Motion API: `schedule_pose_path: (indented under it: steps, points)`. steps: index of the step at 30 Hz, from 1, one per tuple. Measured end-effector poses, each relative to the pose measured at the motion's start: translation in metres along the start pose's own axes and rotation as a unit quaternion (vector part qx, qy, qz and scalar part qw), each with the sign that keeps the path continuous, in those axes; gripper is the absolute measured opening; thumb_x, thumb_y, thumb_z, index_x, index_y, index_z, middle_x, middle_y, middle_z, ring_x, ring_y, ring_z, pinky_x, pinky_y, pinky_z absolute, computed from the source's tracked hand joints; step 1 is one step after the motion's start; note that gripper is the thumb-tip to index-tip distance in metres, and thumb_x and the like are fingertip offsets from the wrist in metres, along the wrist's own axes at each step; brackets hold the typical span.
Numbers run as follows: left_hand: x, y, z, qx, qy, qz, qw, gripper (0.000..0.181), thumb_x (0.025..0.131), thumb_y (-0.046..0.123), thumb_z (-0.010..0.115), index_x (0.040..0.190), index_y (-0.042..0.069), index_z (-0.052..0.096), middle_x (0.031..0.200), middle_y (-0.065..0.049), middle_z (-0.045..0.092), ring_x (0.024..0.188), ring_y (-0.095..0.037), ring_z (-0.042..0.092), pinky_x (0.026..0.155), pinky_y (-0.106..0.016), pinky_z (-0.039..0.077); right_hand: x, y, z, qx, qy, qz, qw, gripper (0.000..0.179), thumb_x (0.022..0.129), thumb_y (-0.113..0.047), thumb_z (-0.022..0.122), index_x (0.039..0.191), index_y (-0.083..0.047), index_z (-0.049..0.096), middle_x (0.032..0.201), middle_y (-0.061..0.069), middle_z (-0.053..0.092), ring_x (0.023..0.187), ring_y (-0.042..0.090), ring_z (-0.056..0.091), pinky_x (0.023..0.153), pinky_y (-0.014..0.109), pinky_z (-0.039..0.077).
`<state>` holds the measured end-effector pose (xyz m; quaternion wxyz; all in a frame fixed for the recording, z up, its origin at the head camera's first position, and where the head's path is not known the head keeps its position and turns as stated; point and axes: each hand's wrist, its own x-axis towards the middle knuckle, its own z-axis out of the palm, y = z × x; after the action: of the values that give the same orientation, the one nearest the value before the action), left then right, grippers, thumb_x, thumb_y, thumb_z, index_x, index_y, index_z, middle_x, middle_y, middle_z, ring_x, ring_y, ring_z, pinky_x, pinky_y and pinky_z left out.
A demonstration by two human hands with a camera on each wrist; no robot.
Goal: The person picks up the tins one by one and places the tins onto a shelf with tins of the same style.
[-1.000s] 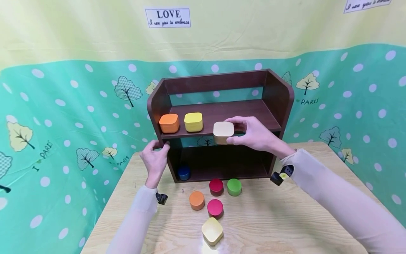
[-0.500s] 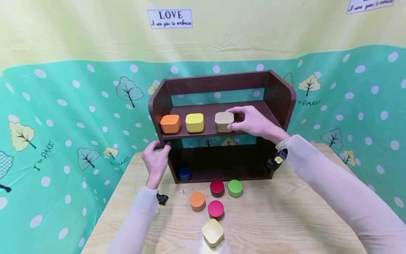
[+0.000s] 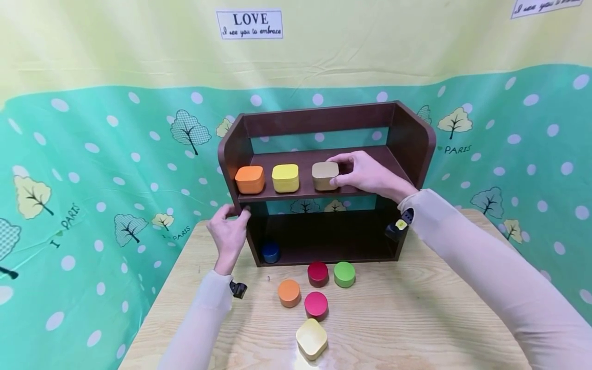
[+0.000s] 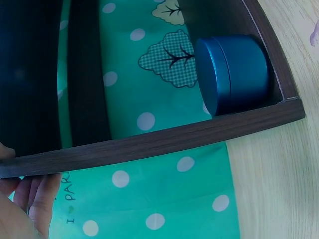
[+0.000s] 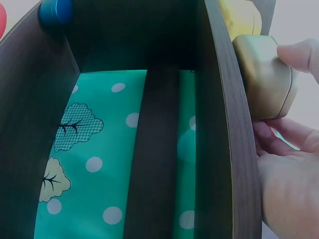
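Note:
My right hand pinches a gold-beige rounded-square tin between thumb and fingers on the upper board of a dark brown shelf. In the right wrist view the thumb presses one side of the tin, and the fingers lie at its other side. To its left on the same board stand a yellow square tin and an orange square tin. My left hand grips the shelf's left side panel, thumb inside and fingers outside. A blue round tin sits in the lower compartment's left corner.
On the wooden table before the shelf stand round tins: dark red, green, orange and pink-red. A pale gold square tin lies nearest me. A patterned curtain hangs behind.
My right hand has raised the gold-beige tin from in front of the board's edge onto the upper board, then shifted it slightly left toward the yellow tin. The left hand has kept its grip.

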<state>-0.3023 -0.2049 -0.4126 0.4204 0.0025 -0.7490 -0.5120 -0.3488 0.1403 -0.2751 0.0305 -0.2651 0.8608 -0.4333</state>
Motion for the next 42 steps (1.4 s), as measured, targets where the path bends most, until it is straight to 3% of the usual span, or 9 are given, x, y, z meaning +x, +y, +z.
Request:
schedule_pose_path:
  steps: [5, 11, 19, 22, 34, 42]
  points:
    - [0.001, 0.000, 0.000, -0.001, 0.002, 0.006, 1.0000, 0.015, 0.088, 0.010, 0.082, 0.088, -0.004, 0.078, 0.092, -0.027, 0.079, 0.085, -0.034, 0.070, 0.080, -0.036, 0.048, 0.002, -0.001, 0.002, 0.005, -0.003, 0.000, 1.0000, 0.052, 0.095, -0.017, 0.075, 0.145, -0.006, 0.066, 0.136, 0.019, 0.068, 0.122, 0.032, 0.058, 0.105, 0.040, 0.048]
    - [0.000, 0.000, -0.002, -0.002, 0.000, 0.001, 1.0000, 0.015, 0.089, 0.011, 0.082, 0.088, -0.004, 0.078, 0.092, -0.027, 0.079, 0.087, -0.031, 0.070, 0.080, -0.023, 0.044, 0.004, 0.000, 0.003, 0.005, -0.009, 0.004, 0.9999, 0.053, 0.096, -0.019, 0.075, 0.146, -0.005, 0.066, 0.136, 0.019, 0.068, 0.122, 0.032, 0.058, 0.105, 0.039, 0.048]
    - [0.000, 0.001, -0.002, 0.003, 0.006, 0.002, 1.0000, 0.015, 0.088, 0.011, 0.082, 0.088, -0.003, 0.078, 0.092, -0.025, 0.079, 0.070, 0.004, 0.060, 0.076, -0.018, 0.044, 0.005, -0.002, 0.000, 0.000, -0.020, 0.010, 0.9997, 0.052, 0.096, -0.019, 0.075, 0.145, -0.006, 0.066, 0.136, 0.019, 0.067, 0.122, 0.032, 0.057, 0.105, 0.041, 0.047]
    - [0.001, 0.000, -0.001, 0.001, 0.009, 0.004, 1.0000, 0.014, 0.087, 0.011, 0.082, 0.088, -0.003, 0.078, 0.091, -0.025, 0.079, 0.068, 0.011, 0.057, 0.076, -0.018, 0.044, 0.006, -0.003, -0.001, -0.004, -0.023, 0.010, 0.9997, 0.052, 0.096, -0.019, 0.076, 0.145, -0.006, 0.066, 0.135, 0.019, 0.067, 0.122, 0.032, 0.057, 0.108, 0.042, 0.047]
    - [-0.001, -0.001, -0.001, -0.005, 0.000, -0.002, 1.0000, 0.014, 0.087, 0.011, 0.082, 0.089, -0.003, 0.079, 0.091, -0.024, 0.080, 0.072, 0.001, 0.061, 0.078, -0.020, 0.045, -0.009, 0.004, -0.010, 0.008, -0.032, 0.029, 0.9990, 0.066, 0.098, -0.019, 0.077, 0.156, -0.001, 0.053, 0.151, 0.023, 0.063, 0.136, 0.037, 0.059, 0.124, 0.053, 0.045]
    - [0.000, -0.001, -0.001, -0.008, 0.004, -0.002, 1.0000, 0.013, 0.087, 0.009, 0.083, 0.089, -0.003, 0.079, 0.091, -0.025, 0.079, 0.066, 0.008, 0.058, 0.074, -0.017, 0.045, -0.029, 0.004, -0.024, -0.009, -0.015, 0.029, 0.9994, 0.061, 0.100, -0.021, 0.077, 0.153, -0.002, 0.057, 0.153, 0.023, 0.065, 0.143, 0.039, 0.062, 0.124, 0.053, 0.047]
